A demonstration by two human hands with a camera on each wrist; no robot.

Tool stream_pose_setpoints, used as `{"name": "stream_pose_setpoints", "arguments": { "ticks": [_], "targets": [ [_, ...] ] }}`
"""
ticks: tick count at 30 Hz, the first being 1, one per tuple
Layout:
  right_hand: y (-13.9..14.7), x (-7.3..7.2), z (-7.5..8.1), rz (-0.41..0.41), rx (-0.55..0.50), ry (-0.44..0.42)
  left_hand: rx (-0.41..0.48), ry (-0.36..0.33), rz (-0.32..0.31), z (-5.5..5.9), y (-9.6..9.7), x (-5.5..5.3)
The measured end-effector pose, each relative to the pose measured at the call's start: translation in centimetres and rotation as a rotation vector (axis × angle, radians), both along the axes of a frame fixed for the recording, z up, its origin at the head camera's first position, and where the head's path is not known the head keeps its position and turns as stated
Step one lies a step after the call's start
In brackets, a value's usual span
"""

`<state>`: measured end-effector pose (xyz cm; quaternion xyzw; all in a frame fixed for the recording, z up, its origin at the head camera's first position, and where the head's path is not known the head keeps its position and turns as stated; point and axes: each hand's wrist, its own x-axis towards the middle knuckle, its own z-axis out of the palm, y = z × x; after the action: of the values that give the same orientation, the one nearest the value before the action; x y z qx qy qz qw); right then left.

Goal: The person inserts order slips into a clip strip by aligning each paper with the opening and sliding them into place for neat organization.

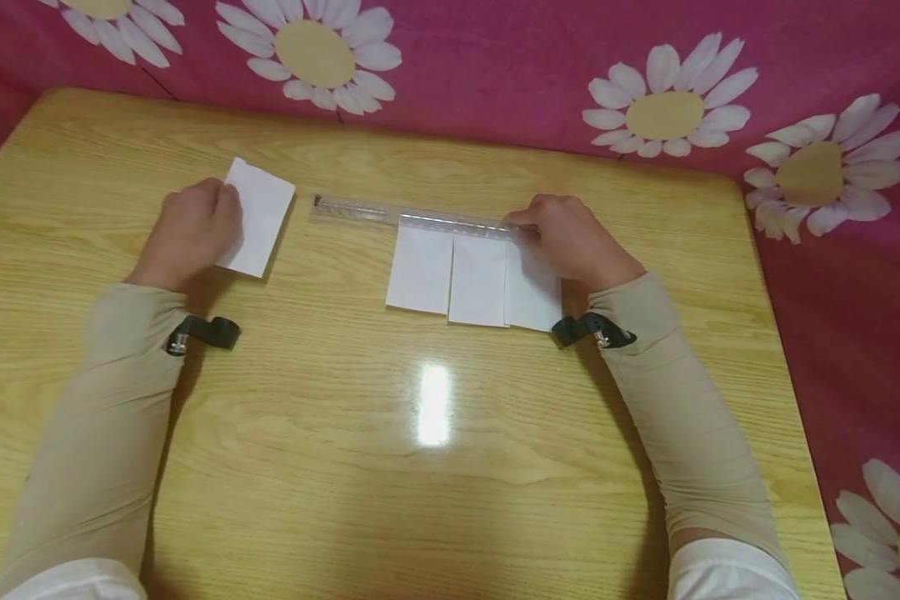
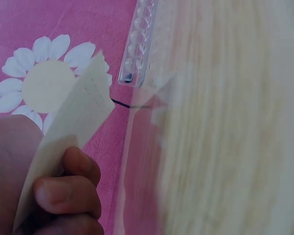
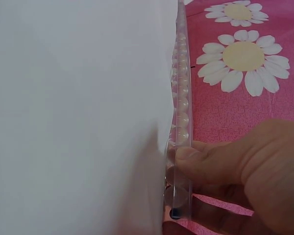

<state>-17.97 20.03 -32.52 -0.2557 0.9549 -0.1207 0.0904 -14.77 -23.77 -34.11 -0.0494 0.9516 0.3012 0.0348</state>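
Note:
My left hand (image 1: 191, 232) grips a white paper slip (image 1: 262, 218) along its left side, holding it left of a clear plastic ticket rail (image 1: 356, 209). In the left wrist view, the fingers curl round the slip (image 2: 81, 112). A row of round clear balls shows inside the rail (image 3: 182, 93) in the right wrist view. Three white slips (image 1: 418, 268) hang side by side from the rail's right half, their top edges under it. My right hand (image 1: 570, 237) pinches the rail's right end between thumb and fingers, covering part of the rightmost slip (image 1: 528, 292).
The slips and rail are over a light wood-grain table (image 1: 330, 467). Behind it, and along its right side, hangs a pink cloth (image 1: 487, 67) with large white daisies. A bright light reflection shows on the tabletop below the hanging slips.

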Motion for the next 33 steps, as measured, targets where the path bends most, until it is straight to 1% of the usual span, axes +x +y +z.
{"name": "stream_pose_setpoints", "arguments": {
  "ticks": [3, 8, 15, 23, 25, 29, 33],
  "targets": [
    [0.0, 0.0, 0.0, 0.0, 0.001, 0.0, -0.005, 0.01, -0.012, -0.1, 0.4, 0.0],
    [0.0, 0.0, 0.0, -0.004, 0.0, 0.001, -0.016, -0.007, -0.039, -0.2, 0.8, 0.0],
    [0.0, 0.0, 0.0, -0.022, 0.004, -0.018, -0.007, -0.02, -0.064, -0.4, 0.9, 0.0],
    [-0.1, -0.1, 0.0, -0.02, 0.007, -0.016, -0.017, -0.016, -0.083, -0.2, 1.5, 0.2],
    [-0.1, 0.0, 0.0, -0.017, 0.003, -0.012, -0.012, -0.03, -0.096, -0.2, 1.5, 0.3],
    [-0.1, 0.0, 0.0, -0.009, -0.001, -0.004, -0.004, -0.079, -0.119, -0.2, 1.4, 0.3],
    [-0.1, 0.1, 0.1, -0.004, -0.001, 0.0, -0.008, -0.11, -0.114, -0.2, 1.6, 0.2]
  ]
}}
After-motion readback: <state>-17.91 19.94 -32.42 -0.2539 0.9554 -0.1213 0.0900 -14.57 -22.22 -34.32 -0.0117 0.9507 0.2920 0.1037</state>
